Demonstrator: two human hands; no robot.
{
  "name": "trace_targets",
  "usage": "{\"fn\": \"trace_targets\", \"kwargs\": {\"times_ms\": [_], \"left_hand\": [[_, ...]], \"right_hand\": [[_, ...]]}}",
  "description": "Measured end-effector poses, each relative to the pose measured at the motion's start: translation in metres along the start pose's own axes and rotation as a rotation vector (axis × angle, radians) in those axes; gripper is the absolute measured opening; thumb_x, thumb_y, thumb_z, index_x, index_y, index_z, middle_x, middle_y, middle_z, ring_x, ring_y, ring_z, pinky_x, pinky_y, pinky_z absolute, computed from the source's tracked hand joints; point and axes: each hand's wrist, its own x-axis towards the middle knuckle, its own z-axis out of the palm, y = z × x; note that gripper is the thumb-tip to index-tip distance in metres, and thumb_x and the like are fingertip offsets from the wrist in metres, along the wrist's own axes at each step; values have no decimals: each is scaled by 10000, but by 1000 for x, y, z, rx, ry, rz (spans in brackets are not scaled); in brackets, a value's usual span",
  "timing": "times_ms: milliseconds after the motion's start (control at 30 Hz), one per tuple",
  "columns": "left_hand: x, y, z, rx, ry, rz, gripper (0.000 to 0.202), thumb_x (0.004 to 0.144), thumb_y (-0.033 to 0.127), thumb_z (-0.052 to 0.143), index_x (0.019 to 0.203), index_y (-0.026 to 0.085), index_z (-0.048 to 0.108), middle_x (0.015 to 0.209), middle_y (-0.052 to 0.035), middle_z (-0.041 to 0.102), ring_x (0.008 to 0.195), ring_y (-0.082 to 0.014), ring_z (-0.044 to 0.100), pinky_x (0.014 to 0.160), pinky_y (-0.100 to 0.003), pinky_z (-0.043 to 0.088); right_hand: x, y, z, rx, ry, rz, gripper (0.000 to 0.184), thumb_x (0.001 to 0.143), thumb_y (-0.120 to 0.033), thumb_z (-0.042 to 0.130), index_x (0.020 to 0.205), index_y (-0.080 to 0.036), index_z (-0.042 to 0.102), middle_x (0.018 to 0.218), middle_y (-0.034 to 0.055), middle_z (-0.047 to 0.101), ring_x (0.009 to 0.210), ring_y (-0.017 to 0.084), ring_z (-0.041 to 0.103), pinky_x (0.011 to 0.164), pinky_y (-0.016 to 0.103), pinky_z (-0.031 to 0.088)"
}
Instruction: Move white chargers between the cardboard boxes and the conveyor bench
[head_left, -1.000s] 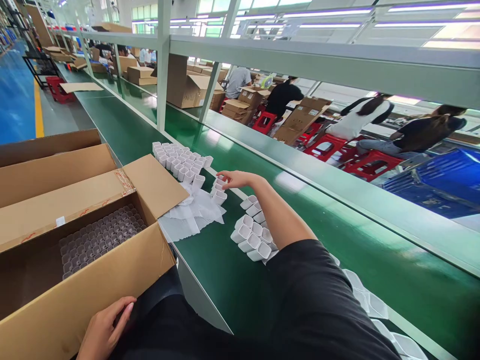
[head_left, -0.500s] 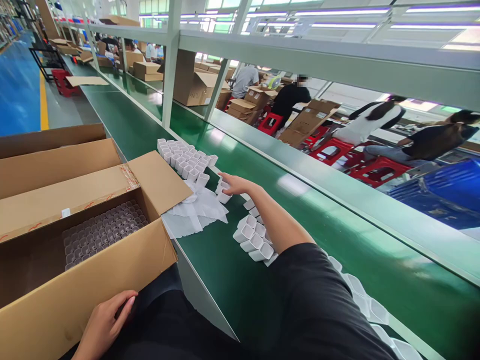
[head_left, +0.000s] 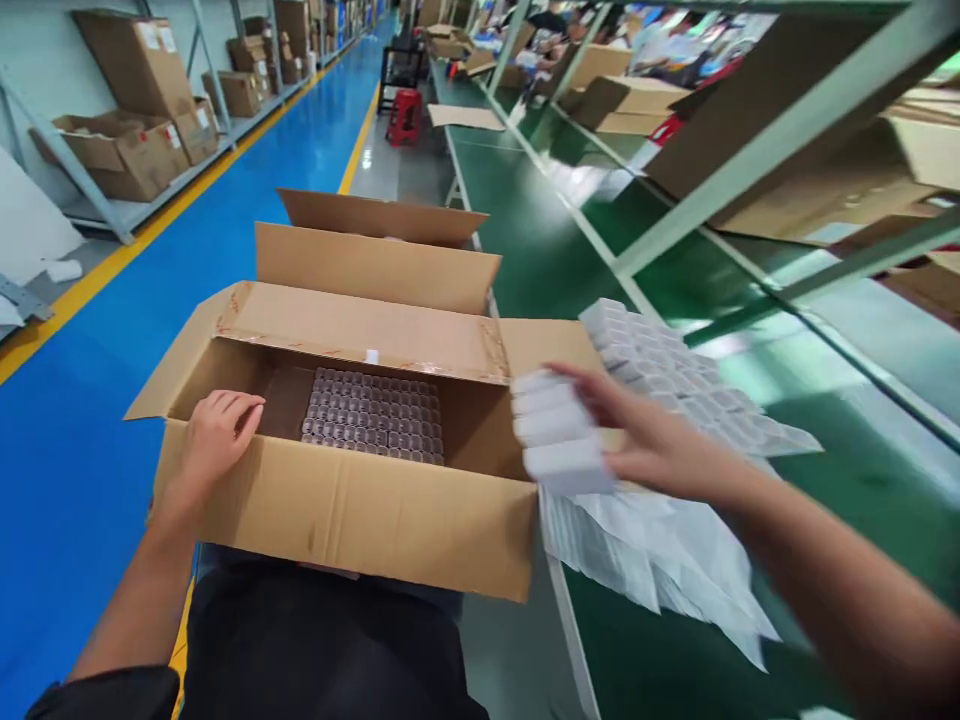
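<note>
While the empty left hand (head_left: 217, 432) half-curls at centre-left, the right hand (head_left: 651, 430) grips square white cups (head_left: 559, 435) mid-frame, apparently a carry needing steadiness.

Factory packing area. Shown by long green-topped production line (head_left: 517, 270), yellow-edged blue floor (head_left: 292, 180), metal rack (head_left: 82, 180) loaded with cardboard cartons (head_left: 135, 60)

Brightly lit, with white glare toward the far edge of the belt (head_left: 517, 240), shade inside the box (head_left: 420, 515), motion blur over the right hand (head_left: 637, 430) and cups (head_left: 562, 440).
</note>
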Motion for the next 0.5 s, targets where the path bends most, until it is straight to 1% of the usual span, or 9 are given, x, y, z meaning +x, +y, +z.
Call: {"fn": "trace_targets", "kwargs": {"times_ms": [33,67,133,200,233,300,333,400,500], "left_hand": [[-5,-11,1,2,-14,-24,306,982,348,429,991,172,679,1002,-62,714,976,-225,602,840,-344,425],[-10,-19,3,-4,-33,-35,298,981,336,428,975,174,678,986,-53,718,948,-216,608,823,-340,418],[-20,-27,6,-14,-62,-36,275,977,299,434,930,182,678,917,-28,724,856,-194,613,770,-335,396],[-26,-26,8,-6,-71,-13,263,970,265,436,892,189,675,835,-7,719,758,-176,596,718,-339,365],[-27,-24,9,0,-64,6,259,967,252,437,878,190,672,803,0,714,721,-170,584,699,-340,351],[-28,-20,10,2,-46,45,242,958,234,446,858,191,662,775,11,712,684,-160,568,682,-339,332],[-28,-19,10,-1,-40,61,227,952,226,456,851,192,656,771,17,712,674,-155,563,679,-337,328],[-28,-18,10,-16,-42,74,176,933,215,490,853,196,646,772,32,713,659,-142,558,676,-332,323],[-28,-16,8,-78,-39,71,102,902,189,538,887,195,638,760,43,710,639,-120,554,668,-327,321]], "right_hand": [[36,-21,26,100,-120,-48,868,746,-484,639,1492,-334,221,1294,87,605,1112,304,629,930,422,530],[70,-37,54,151,-208,-72,891,712,-446,662,1485,-299,245,1233,89,633,1061,303,643,897,418,541],[135,-56,110,170,-313,-67,867,715,-408,660,1479,-240,286,1135,85,666,979,278,659,878,396,537],[190,-59,163,182,-370,-32,842,732,-367,654,1476,-180,306,1160,108,661,1011,272,649,893,372,521],[214,-58,187,162,-381,-2,833,746,-343,647,1484,-172,300,1185,119,655,1028,275,646,889,367,516],[257,-55,230,72,-407,7,875,754,-302,653,1522,-188,250,1235,139,639,1044,289,644,868,369,511],[276,-55,250,15,-429,-18,923,747,-286,668,1543,-197,209,1247,148,635,1038,297,647,850,372,513],[309,-57,287,-72,-496,-153,1016,728,-262,706,1568,-206,138,1277,160,621,1038,302,648,827,366,515],[343,-65,342,-156,-576,-534,1045,723,-230,743,1569,-200,130,1389,165,543,1145,285,601,878,346,504]]}}
